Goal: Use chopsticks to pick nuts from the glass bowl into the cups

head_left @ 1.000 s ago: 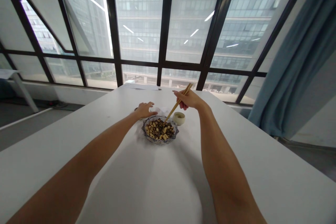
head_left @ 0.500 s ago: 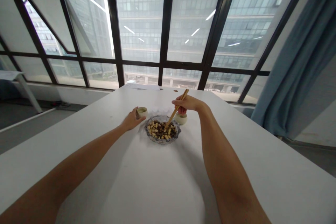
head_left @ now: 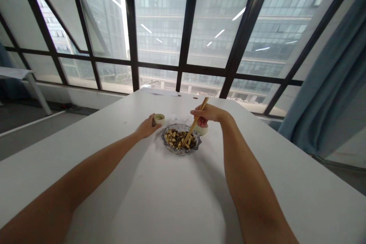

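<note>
My left hand [head_left: 148, 126] curls thumb and fingers round the left cup [head_left: 159, 119], while my right [head_left: 208, 113] pinches the chopsticks [head_left: 197, 119], tips down in the glass bowl [head_left: 182, 152] of nuts and seeds [head_left: 174, 137], the right cup [head_left: 202, 130] just beyond its far right rim

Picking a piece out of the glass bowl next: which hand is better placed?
Right, I'd say. The right hand holds the chopsticks, tips down among the pieces in the glass bowl. The left hand is around the small cup beside the bowl.
</note>
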### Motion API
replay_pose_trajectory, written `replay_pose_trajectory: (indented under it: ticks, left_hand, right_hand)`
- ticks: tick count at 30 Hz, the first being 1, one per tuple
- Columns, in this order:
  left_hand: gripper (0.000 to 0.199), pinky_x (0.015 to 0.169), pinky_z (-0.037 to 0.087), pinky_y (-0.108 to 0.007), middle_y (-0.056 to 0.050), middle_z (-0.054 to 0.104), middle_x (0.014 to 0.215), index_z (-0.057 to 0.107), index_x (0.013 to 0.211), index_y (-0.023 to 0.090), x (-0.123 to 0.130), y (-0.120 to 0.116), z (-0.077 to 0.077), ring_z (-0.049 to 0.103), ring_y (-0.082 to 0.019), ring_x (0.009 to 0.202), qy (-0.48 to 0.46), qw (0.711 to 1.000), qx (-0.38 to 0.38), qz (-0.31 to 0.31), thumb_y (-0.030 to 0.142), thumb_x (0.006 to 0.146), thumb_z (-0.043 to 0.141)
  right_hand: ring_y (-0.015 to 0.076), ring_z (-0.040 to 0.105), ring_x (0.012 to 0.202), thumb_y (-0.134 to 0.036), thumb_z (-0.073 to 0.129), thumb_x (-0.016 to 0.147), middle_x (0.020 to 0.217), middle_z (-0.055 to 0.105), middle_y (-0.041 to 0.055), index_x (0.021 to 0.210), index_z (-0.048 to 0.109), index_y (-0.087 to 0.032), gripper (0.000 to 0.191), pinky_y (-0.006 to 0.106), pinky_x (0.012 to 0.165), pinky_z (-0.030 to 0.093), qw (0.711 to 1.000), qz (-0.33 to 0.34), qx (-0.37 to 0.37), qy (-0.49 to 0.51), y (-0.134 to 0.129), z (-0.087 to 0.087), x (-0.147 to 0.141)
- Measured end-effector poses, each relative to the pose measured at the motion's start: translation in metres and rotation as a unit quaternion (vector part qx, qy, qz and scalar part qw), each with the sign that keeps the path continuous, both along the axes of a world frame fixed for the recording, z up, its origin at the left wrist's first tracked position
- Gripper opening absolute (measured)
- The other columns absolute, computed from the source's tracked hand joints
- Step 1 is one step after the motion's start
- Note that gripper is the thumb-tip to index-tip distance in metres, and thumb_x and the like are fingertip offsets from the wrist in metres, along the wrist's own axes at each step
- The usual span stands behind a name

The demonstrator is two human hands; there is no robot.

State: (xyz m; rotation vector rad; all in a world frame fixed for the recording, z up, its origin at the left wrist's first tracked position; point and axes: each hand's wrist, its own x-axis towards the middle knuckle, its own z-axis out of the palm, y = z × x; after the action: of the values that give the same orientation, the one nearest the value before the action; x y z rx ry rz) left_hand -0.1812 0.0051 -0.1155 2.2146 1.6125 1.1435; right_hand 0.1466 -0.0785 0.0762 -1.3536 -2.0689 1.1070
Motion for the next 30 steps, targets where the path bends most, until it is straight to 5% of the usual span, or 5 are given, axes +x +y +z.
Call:
replay_pose_trajectory:
  ticks: [12, 23, 30]
  left_hand:
    - [0.083, 0.103, 0.049, -0.048, -0.017, 0.063, 0.135, 0.039, 0.148, 0.019, -0.001, 0.001, -0.002, 0.064, -0.031, 0.119, -0.015, 1.000, 0.006, -0.006, 0.062, 0.083, 0.066]
    - [0.082, 0.104, 0.048, -0.049, -0.019, 0.062, 0.137, 0.036, 0.149, 0.018, -0.001, 0.000, 0.000, 0.063, -0.031, 0.122, -0.004, 1.000, 0.004, -0.008, 0.061, 0.085, 0.064]
    - [0.082, 0.105, 0.048, -0.049, -0.018, 0.062, 0.136, 0.037, 0.149, 0.018, -0.001, 0.001, -0.002, 0.063, -0.031, 0.122, -0.013, 1.000, 0.008, -0.009, 0.061, 0.084, 0.065]
  right_hand:
    - [0.0127, 0.062, 0.040, -0.048, 0.066, 0.096, 0.051, 0.067, 0.0047, 0.070, 0.061, -0.015, 0.041, 0.019, 0.037, 0.048, 0.988, -0.034, 0.126, 0.087, 0.010, 0.001, 0.004]
    - [0.0148, 0.063, 0.039, -0.040, 0.073, 0.092, 0.049, 0.067, 0.0071, 0.059, 0.062, -0.016, 0.042, 0.021, 0.038, 0.051, 0.999, -0.005, 0.031, -0.015, 0.002, 0.001, -0.003]
    - [0.0122, 0.058, 0.034, -0.047, 0.071, 0.091, 0.046, 0.065, 0.0055, 0.061, 0.061, -0.016, 0.045, 0.018, 0.033, 0.045, 0.996, -0.027, 0.085, 0.031, 0.002, 0.009, 0.008]
